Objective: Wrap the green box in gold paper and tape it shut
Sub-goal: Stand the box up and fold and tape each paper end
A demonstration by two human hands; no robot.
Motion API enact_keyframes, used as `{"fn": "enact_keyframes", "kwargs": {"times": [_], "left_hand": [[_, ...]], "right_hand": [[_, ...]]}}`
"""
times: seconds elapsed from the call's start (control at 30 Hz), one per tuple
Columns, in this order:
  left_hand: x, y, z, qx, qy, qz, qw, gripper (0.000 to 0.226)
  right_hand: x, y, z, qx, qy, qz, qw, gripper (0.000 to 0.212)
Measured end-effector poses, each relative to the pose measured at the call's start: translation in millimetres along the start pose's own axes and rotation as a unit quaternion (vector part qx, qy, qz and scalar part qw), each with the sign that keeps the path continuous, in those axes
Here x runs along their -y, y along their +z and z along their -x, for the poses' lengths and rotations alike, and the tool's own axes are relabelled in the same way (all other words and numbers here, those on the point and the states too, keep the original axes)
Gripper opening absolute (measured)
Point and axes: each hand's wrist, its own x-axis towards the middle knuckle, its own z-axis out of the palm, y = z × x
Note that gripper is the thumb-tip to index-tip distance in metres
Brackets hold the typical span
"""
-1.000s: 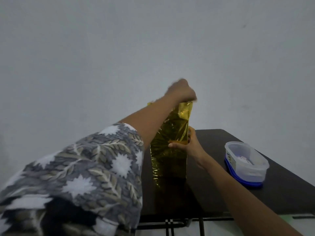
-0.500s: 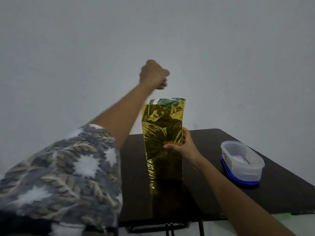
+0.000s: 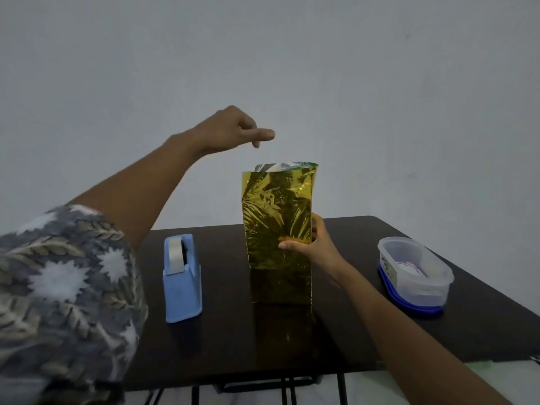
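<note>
Gripping the gold-wrapped box with my right hand, I see its sides covered. The top is open, untaped; my left hand hovers above, curled, empty.

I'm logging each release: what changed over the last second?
The left hand let go of the top of the gold paper and rose clear above it. The right hand kept its grip on the paper-covered side; the container stayed put.
</note>
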Motion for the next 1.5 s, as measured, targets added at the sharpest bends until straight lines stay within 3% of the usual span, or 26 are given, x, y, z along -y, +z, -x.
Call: {"fn": "enact_keyframes", "kwargs": {"times": [0.07, 0.13, 0.2, 0.27, 0.33, 0.43, 0.57, 0.7, 0.9, 1.1, 1.2, 1.37, 1.43, 1.5], "left_hand": [[10.2, 11.8, 9.5, 0.027, -0.027, 0.046, 0.998, 0.06], [28.3, 37.1, 31.0, 0.036, -0.073, 0.136, 0.987, 0.091], [50.4, 70.2, 59.8, 0.008, -0.109, 0.274, 0.955, 0.126], [67.0, 103.7, 82.3, 0.025, -0.157, 0.365, 0.917, 0.138], [67.9, 128.7, 93.0, 0.071, -0.168, 0.406, 0.896, 0.125], [62.4, 146.3, 93.6, 0.052, -0.181, 0.438, 0.879, 0.108], [63.7, 147.0, 92.8, 0.046, -0.182, 0.444, 0.876, 0.105], [63.2, 144.7, 95.9, 0.049, -0.181, 0.426, 0.885, 0.104], [59.3, 140.7, 97.0, 0.056, -0.163, 0.416, 0.893, 0.096], [53.7, 135.4, 102.4, 0.052, -0.143, 0.423, 0.893, 0.101], [51.8, 135.3, 103.1, 0.048, -0.142, 0.425, 0.893, 0.077], [51.3, 135.1, 102.9, 0.04, -0.149, 0.418, 0.895, 0.077], [51.1, 135.4, 101.9, 0.044, -0.145, 0.419, 0.895, 0.077], [51.8, 136.1, 101.8, 0.044, -0.144, 0.418, 0.896, 0.07]], "right_hand": [[0.0, -0.5, 1.4, 0.007, 0.002, -0.001, 1.0, 0.106], [0.8, -1.3, 3.2, 0.016, 0.004, -0.009, 1.0, 0.107], [1.8, -3.4, 5.3, 0.02, -0.004, -0.023, 1.0, 0.099], [1.5, -5.1, 7.0, 0.031, -0.009, -0.032, 0.999, 0.092], [-0.1, -7.5, 6.2, 0.065, -0.016, -0.035, 0.997, 0.086], [4.0, -15.2, 8.3, 0.064, 0.006, -0.124, 0.99, 0.084], [24.4, -31.4, -2.9, -0.04, -0.016, -0.202, 0.978, 0.027], [52.6, -23.6, -10.4, -0.029, -0.053, -0.159, 0.985, 0.01], [67.6, -23.7, -12.2, -0.044, -0.065, -0.084, 0.993, 0.014], [91.3, -26.8, -16.9, 0.035, -0.046, 0.046, 0.997, 0.013], [97.2, -27.1, -21.9, 0.053, -0.082, 0.095, 0.991, 0.023], [105.2, -26.3, -33.4, 0.034, -0.154, 0.129, 0.979, 0.033], [117.6, -28.0, -36.7, 0.03, -0.155, 0.137, 0.978, 0.03], [129.1, -31.0, -44.5, -0.007, -0.136, 0.215, 0.967, 0.037]]}}
